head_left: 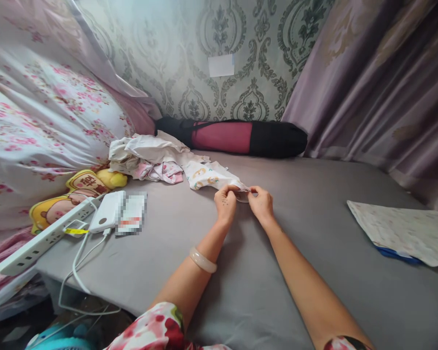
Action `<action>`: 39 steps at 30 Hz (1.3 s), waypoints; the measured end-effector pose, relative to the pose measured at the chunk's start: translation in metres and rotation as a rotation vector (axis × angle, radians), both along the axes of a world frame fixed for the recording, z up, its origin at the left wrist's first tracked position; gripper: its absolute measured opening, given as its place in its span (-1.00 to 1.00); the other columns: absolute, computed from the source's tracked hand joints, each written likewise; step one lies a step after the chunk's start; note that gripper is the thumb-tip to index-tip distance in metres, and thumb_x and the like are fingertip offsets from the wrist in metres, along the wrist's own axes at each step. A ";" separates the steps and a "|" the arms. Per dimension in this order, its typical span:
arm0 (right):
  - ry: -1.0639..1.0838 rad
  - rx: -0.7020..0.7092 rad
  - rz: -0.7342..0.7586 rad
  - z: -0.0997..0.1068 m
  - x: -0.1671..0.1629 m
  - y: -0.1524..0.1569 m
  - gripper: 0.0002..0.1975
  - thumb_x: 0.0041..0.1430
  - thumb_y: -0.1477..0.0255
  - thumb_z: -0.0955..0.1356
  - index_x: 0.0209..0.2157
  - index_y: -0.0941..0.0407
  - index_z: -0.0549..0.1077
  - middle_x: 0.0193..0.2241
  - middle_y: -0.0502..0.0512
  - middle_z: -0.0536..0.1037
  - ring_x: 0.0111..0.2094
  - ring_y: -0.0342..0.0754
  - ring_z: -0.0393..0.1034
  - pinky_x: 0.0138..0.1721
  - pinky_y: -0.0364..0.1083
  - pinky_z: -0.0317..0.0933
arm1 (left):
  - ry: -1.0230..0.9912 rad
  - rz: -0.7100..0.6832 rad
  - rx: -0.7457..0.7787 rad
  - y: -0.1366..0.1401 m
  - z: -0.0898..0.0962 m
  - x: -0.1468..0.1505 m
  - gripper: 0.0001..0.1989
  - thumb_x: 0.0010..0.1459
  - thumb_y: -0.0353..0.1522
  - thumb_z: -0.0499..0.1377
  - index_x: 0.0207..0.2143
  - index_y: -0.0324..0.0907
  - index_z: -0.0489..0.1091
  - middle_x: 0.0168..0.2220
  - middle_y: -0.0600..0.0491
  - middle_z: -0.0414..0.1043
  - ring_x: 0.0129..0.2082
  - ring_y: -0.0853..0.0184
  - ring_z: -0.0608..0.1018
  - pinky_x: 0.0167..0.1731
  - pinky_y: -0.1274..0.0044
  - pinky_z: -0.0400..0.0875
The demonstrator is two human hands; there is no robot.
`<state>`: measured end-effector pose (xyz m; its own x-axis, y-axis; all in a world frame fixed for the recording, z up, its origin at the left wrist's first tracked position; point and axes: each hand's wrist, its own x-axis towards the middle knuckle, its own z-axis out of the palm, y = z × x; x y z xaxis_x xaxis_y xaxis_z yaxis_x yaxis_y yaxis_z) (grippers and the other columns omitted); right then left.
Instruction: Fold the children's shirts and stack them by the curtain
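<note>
Both hands meet near the middle of the grey-covered surface (306, 228), pinching the near end of a white printed garment (208, 176). My left hand (226, 203) is closed on its edge, fingers curled. Just to the right, my right hand (261, 204) pinches the same edge between thumb and fingers. The garment has orange and green motifs and stretches back to the left. It runs up to a loose heap of white clothes (149, 148), where pink printed cloth (160, 171) shows underneath. Exactly what kind of garment it is I cannot make out.
A black and dark-pink long bag (222, 137) lies against the patterned wall. At left are a power strip (47, 238), a white power bank (108, 211) with cables, a blurred packet (131, 214) and a yellow cartoon cushion (64, 206). Folded patterned cloth (404, 231) lies right.
</note>
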<state>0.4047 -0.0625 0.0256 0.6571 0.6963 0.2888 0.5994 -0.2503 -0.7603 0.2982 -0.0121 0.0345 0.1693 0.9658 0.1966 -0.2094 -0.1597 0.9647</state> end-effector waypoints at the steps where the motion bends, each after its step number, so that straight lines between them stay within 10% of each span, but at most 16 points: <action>1: 0.051 0.007 0.001 0.002 0.001 -0.001 -0.84 0.13 0.35 0.32 -0.31 0.07 0.53 -0.32 0.09 0.61 -0.44 -0.03 0.49 -0.25 -0.04 0.35 | 0.014 0.021 0.001 0.001 0.001 -0.002 -0.76 -0.17 -0.48 0.01 -0.60 -0.12 0.46 -0.55 0.11 0.44 -0.45 0.32 0.46 -0.30 0.51 0.34; 7: 0.346 0.068 -0.011 0.013 0.000 -0.003 -0.82 0.12 0.36 0.31 -0.27 0.14 0.45 -0.26 0.14 0.60 -0.67 -0.14 0.43 -0.69 -0.18 0.27 | 0.122 0.188 -0.043 0.021 -0.010 -0.017 -0.80 -0.17 -0.50 0.01 -0.68 -0.11 0.37 -0.60 0.12 0.37 -0.45 0.29 0.43 -0.24 0.46 0.33; 23: 0.322 0.139 0.012 0.062 0.008 -0.022 -0.77 0.07 0.21 0.34 -0.36 0.10 0.40 -0.67 -0.05 0.45 -0.70 -0.10 0.34 -0.65 -0.16 0.20 | 0.441 0.005 0.366 0.027 -0.024 -0.012 -0.41 -0.07 -0.48 0.23 0.08 -0.14 0.33 0.10 -0.12 0.37 0.14 0.03 0.34 0.19 0.24 0.14; 39: 0.768 0.277 0.165 0.120 0.020 -0.060 -0.80 -0.18 0.34 0.41 -0.64 0.11 0.34 -0.76 -0.16 0.15 -0.77 -0.32 -0.16 -0.76 -0.21 -0.36 | 0.209 -0.047 0.390 0.019 -0.017 -0.007 -0.91 0.16 -0.44 0.10 -0.29 -0.16 0.39 -0.25 0.02 0.43 -0.25 0.34 0.48 -0.20 0.50 0.39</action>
